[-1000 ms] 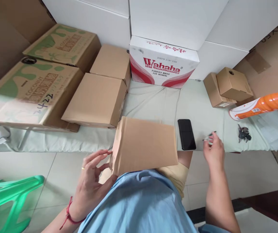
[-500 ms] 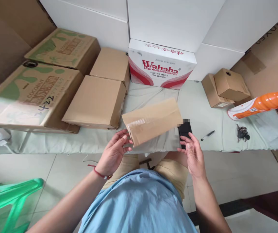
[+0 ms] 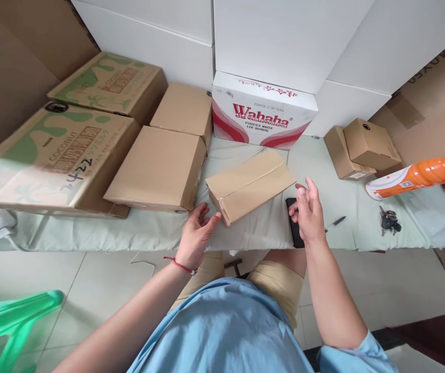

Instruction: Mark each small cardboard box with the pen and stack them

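Near the front edge of the surface (image 3: 253, 235), angled: cardboard box (image 3: 251, 186), narrow gap from larger carton (image 3: 154, 166) at left. Hands apart: left hand (image 3: 197, 233), fingers spread, thumb at box's near-left corner; right hand (image 3: 310, 215) over black phone (image 3: 294, 233), fingers loosely bent. Smooth brown board, straight seam; wrinkled pale-green cloth (image 3: 222, 241).
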Available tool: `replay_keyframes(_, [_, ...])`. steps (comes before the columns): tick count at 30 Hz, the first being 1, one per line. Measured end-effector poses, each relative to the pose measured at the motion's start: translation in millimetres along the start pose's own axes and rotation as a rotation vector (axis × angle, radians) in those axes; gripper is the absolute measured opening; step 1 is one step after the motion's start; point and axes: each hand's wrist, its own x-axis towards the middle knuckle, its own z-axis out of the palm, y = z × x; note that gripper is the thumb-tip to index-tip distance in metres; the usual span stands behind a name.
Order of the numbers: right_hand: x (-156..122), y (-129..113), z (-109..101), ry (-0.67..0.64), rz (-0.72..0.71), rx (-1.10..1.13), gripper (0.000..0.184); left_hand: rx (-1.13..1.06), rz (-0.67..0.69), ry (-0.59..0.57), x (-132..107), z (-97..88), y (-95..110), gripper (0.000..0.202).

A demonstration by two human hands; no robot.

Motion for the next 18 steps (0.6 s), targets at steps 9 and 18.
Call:
replay_keyframes(9, [69,-8,27,-0.031,0.181,0.289,0.061,0.293,0.520,-0.128,-6,33.5,14,0.073])
replay_keyframes(18, [73,9,88,-0.236,0.101,0.422,0.038,0.699,1.193,-0.071,30,63.6,73,0.041])
